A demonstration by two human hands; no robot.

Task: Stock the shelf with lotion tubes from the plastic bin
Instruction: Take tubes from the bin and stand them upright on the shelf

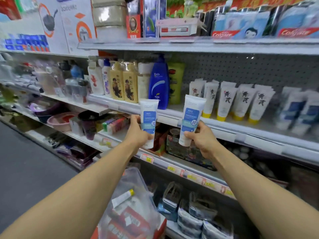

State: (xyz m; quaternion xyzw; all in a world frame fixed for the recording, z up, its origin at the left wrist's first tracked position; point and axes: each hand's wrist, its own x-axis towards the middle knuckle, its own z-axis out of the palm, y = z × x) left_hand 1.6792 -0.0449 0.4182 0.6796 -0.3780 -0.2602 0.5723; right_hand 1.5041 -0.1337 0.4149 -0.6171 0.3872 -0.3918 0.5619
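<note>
We hold one lotion tube [148,121] upright in our left hand [138,133] and another tube [189,121] in our right hand [202,138], each grip grasping low, raised from the plastic bin [133,200] below toward the shelf [224,125].

Two bare forearms come in from the bottom corners, uncovered along all that shows; no sleeve edge or cuff reaches into view on either side. Both arms are slim and smooth. The bare left hand [139,133] carries no glove, and its wrist has no watch or band. The bare right hand [203,138] is likewise ungloved, with a plain wrist. The knuckles stand out as low ridges across the back of each hand. No ring shows on the fingers [187,135] that can be seen. The rest of the person stays out of sight.
</note>
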